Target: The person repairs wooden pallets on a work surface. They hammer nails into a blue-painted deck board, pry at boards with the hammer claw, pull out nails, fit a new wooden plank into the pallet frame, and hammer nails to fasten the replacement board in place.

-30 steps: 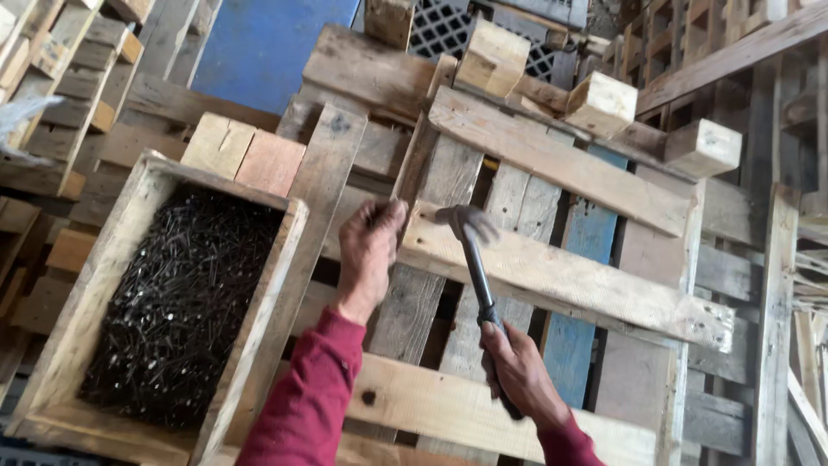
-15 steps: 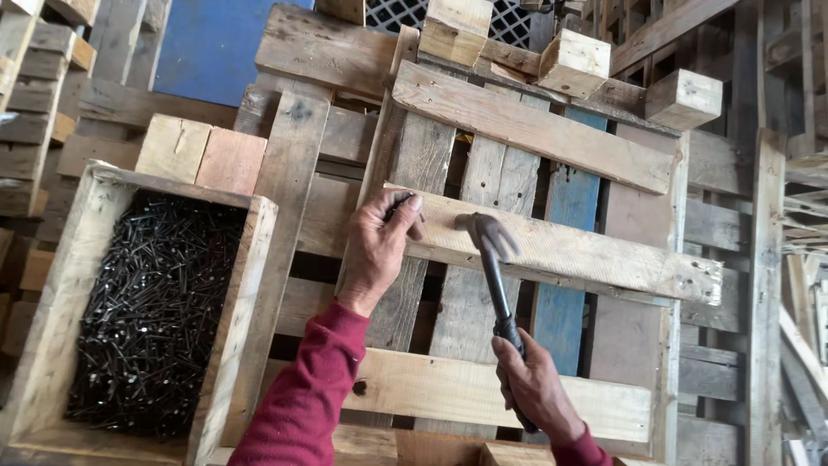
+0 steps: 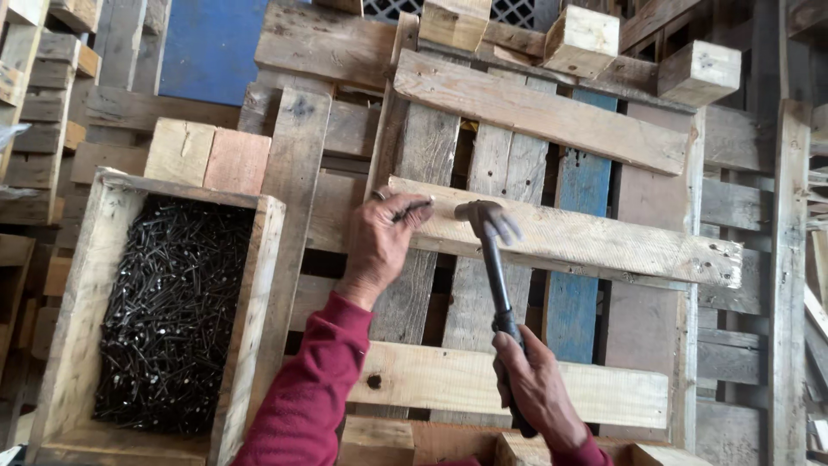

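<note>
Left hand (image 3: 382, 244): fingers pinched shut on a nail (image 3: 414, 205), holding it against the plank (image 3: 565, 235).
Right hand (image 3: 536, 390): fist closed round the hammer (image 3: 495, 266) handle, below and right of the left hand.
Change: half a second ago the hammer head stood further right; it now sits blurred just beside the nail, so a strike looks under way.
Box of nails (image 3: 168, 312): left of the left forearm.
Blocks (image 3: 699, 72): well above both hands.

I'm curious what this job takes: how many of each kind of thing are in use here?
Hammer: 1
Held nail: 1
Wooden box of nails: 1
Hands: 2, left hand and right hand
Total: 5
</note>
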Demonstrator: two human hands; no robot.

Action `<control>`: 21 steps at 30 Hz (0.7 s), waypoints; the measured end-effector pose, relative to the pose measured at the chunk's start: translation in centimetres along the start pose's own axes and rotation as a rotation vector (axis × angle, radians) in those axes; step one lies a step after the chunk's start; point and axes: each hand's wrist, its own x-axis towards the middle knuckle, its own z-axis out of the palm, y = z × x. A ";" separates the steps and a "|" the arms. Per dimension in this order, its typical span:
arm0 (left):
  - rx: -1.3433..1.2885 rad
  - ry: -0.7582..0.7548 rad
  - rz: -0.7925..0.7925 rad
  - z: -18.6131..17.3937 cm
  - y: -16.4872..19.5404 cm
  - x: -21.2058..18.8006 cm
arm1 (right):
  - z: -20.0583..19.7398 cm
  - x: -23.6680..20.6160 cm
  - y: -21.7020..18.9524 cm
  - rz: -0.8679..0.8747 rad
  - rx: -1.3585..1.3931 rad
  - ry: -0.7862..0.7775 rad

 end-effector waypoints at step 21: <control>-0.093 0.416 -0.143 -0.5 0.7 3.9 | -6.9 -7.0 -13.1 -0.787 0.176 -0.347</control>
